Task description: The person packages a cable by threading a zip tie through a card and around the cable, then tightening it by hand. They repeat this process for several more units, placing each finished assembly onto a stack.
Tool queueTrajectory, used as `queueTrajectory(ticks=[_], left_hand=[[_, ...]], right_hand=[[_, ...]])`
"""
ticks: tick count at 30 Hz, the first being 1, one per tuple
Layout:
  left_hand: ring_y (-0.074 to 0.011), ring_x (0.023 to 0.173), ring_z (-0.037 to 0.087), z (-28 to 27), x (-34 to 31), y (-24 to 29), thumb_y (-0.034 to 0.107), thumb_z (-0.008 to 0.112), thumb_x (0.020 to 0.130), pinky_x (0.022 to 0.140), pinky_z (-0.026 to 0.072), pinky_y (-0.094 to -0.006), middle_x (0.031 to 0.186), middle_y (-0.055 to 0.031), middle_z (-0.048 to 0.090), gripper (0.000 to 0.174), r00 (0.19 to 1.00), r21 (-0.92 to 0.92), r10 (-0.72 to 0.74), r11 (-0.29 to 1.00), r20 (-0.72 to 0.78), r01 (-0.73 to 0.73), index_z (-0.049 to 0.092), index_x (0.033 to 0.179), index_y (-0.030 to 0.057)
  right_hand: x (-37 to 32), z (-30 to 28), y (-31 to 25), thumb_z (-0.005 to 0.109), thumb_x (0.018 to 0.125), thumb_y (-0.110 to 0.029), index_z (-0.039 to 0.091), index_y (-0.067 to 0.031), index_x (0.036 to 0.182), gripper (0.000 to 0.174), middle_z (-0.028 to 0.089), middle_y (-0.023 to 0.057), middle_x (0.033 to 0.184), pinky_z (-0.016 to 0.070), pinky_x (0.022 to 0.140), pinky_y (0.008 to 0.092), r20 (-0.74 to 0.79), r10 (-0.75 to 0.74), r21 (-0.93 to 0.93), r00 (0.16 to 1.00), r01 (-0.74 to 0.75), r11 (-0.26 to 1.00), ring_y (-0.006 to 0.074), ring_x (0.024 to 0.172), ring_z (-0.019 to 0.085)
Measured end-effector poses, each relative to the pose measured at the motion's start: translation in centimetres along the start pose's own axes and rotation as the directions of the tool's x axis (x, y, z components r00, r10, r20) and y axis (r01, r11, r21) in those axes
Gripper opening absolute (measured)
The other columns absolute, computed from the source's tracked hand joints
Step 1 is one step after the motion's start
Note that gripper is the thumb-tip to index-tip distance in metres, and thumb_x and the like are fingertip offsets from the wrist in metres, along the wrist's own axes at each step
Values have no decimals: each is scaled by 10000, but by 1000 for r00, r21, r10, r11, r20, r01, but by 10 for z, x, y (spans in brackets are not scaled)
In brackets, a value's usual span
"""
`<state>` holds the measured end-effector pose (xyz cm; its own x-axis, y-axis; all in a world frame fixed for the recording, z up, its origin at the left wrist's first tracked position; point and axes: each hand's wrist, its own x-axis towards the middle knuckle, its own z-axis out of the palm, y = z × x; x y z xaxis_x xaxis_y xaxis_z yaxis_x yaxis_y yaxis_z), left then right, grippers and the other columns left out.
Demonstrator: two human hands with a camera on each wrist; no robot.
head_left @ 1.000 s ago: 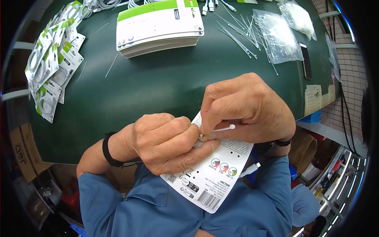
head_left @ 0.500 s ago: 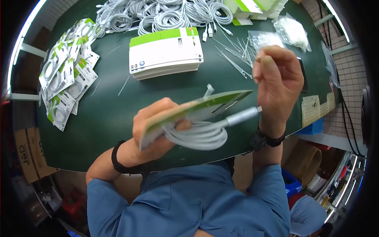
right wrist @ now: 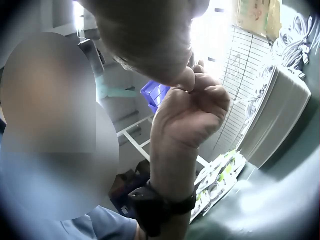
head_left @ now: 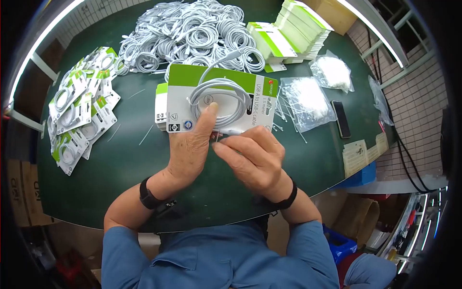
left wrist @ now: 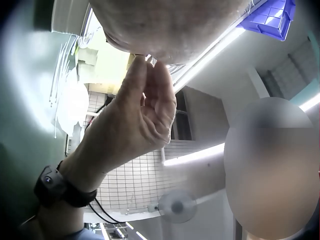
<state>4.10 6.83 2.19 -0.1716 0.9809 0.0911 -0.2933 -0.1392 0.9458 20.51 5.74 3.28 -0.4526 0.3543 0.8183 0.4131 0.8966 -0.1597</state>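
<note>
A packaging card point(head_left: 175, 103) with a green top band faces up in the head view, a coiled white USB cable point(head_left: 236, 115) lying on its front. My left hand point(head_left: 187, 149) holds this card at its lower edge, thumb laid over the middle of the coil and fingers behind. Close against the same edge, my right hand point(head_left: 255, 159) pinches a thin strip, seemingly a cable tie, beside a cable connector point(head_left: 230, 131). Both wrist views show mostly the opposite hand; the card is hidden there.
Behind the card stands a stack of cards point(head_left: 161, 113). A heap of coiled cables point(head_left: 187, 33) covers the back, with more card stacks point(head_left: 303, 33) to its right. Finished packs point(head_left: 79, 113) pile at left. Bags of cable ties point(head_left: 308, 101) and a phone point(head_left: 341, 119) lie at right.
The card was back side up, then turned over, and now shows its cable side, raised farther out over the table. My right hand moved away from it, then returned to its lower edge.
</note>
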Motion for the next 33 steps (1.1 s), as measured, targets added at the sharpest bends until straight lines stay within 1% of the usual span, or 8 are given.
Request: queueTrajectory(ticks=[3,19,22,23,26,28,31,33], left_hand=[[-130,888,644,5,2,-15,136,711,1025,766,543,-302,1032,-42,669,224,989,-5,147,989,-1,-147,632,1182,-3],[-113,875,647,-1,-3,-42,121,704,1026,719,543,-299,1041,-43,680,212,997,-11,-67,998,35,67,663,1170,-30],[-114,799,645,-6,4,-51,121,705,1025,663,540,-299,1007,-44,673,215,952,356,285,883,108,-305,664,1173,-30],[-114,799,645,-9,3,-52,121,705,1025,663,540,-299,1007,-44,673,215,951,364,286,879,115,-308,664,1173,-30],[-117,782,647,-8,-4,-39,126,709,1022,641,540,-297,992,-52,666,225,993,166,23,985,117,-42,659,1180,-27],[-118,790,649,-6,-3,-38,127,708,1022,645,541,-294,1003,-53,667,226,994,153,18,988,103,-34,658,1183,-23],[-120,805,652,-4,-2,-40,130,707,1024,655,543,-287,1025,-55,669,227,998,113,6,994,64,-13,654,1189,-17],[-111,842,655,-5,1,-46,131,708,1028,680,549,-281,1040,-50,675,226,994,126,74,988,82,-84,650,1197,-7]], right_hand=[[-7,4,12,808,711,21,802,-83,1051,356,741,45,944,516,630,342,-34,20,-165,999,-25,986,214,745,631],[-21,14,28,841,747,9,754,-75,994,275,703,34,896,520,629,358,62,73,-115,995,-66,991,223,694,629],[-23,19,26,841,777,1,718,-60,968,235,696,50,885,526,627,365,13,125,-49,992,-125,991,237,708,647],[-23,22,25,841,793,-3,699,-53,954,221,692,58,879,529,626,368,-9,153,-15,988,-153,988,244,715,657],[-28,28,26,835,806,5,679,-44,953,220,693,74,889,540,626,365,-72,216,128,974,-206,970,256,729,673],[-30,28,26,833,813,9,668,-39,952,220,693,83,894,546,626,364,-105,254,196,961,-231,953,263,736,682],[-30,26,31,840,791,40,688,-30,956,236,704,96,923,573,630,358,3,132,86,991,-132,988,264,733,692],[-33,26,31,841,780,51,697,-27,959,243,709,100,937,582,634,358,-15,157,80,987,-156,985,264,737,698]])
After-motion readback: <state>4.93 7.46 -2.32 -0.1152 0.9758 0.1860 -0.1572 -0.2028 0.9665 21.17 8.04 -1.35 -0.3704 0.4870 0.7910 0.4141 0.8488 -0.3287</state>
